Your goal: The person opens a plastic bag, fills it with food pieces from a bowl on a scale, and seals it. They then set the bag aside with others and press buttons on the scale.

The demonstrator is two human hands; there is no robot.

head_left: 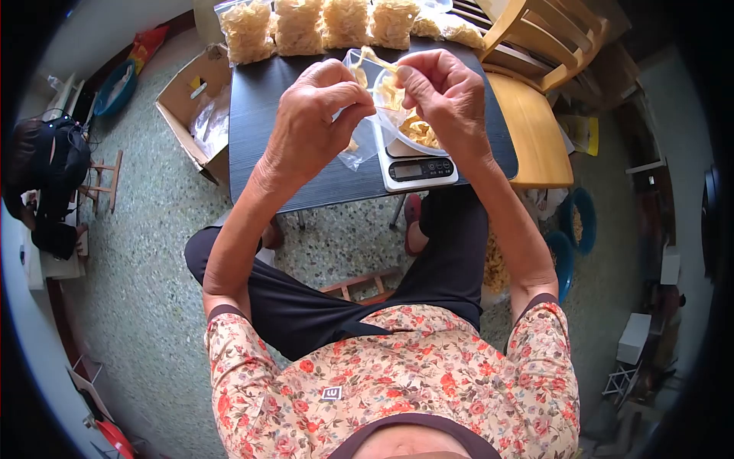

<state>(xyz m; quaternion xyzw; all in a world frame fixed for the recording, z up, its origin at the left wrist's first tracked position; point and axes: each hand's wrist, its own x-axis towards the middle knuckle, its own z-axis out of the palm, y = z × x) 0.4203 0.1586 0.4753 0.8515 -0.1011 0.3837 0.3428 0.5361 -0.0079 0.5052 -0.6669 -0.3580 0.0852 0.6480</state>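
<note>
My left hand [317,115] is closed in a pinch on a clear plastic bag [359,153] that hangs above the table, with a few pale pieces in it. Between the thumb and fingers of my right hand [447,96] is a pale yellow dried strip [380,61], its far end reaching over toward the bag. Below my right hand, a white bowl [437,151] contains more dried yellowish pieces [419,130]. The bowl rests on a white kitchen scale [420,174], whose display faces me; my right hand and the bag partly hide the bowl.
Several filled clear bags [345,24] line the far edge of the dark table [267,138]. A cardboard box [187,107] with plastic inside stands left, a wooden chair [535,130] right. Blue basins [579,222] sit on the floor at right.
</note>
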